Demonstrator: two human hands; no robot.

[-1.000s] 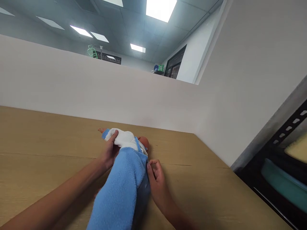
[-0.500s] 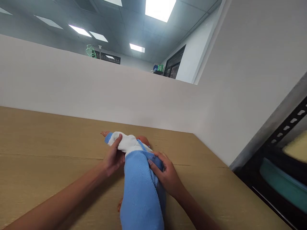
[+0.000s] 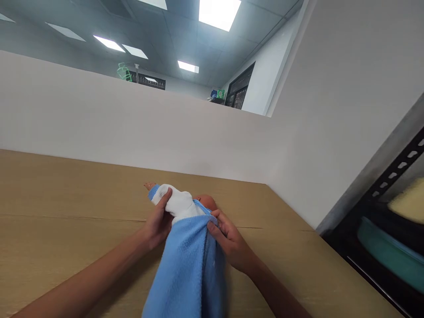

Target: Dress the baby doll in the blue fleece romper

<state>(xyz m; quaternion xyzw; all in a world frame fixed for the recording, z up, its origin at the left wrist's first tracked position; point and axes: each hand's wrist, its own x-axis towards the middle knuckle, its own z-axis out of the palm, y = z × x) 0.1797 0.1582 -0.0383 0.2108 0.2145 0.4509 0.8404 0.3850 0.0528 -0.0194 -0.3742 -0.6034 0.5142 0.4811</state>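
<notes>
A baby doll point(image 3: 180, 204) in a white sleeve with a blue cuff lies on the tan tabletop point(image 3: 82, 190). Its small hand sticks out at upper left, and its bald head shows above my right fingers. My left hand point(image 3: 159, 226) is wrapped round the doll's sleeved arm, thumb on top, the other fingers underneath and partly hidden. A fuzzy light blue garment point(image 3: 183, 265) covers the doll's body and hangs toward me past the lower frame edge. My right hand point(image 3: 232, 243) pinches the garment's upper edge between thumb and fingers, beside the doll's head.
A low white wall point(image 3: 132, 128) stands behind the table, joining a taller white wall point(image 3: 331, 101) at right. A black slotted metal rack point(image 3: 374, 194) with a teal bin point(image 3: 391, 251) stands past the table's right edge.
My right hand has gathered the blue garment's edge up nearer the doll's head, and its lower part has swung left. The doll has shifted slightly right, with more of its head showing.
</notes>
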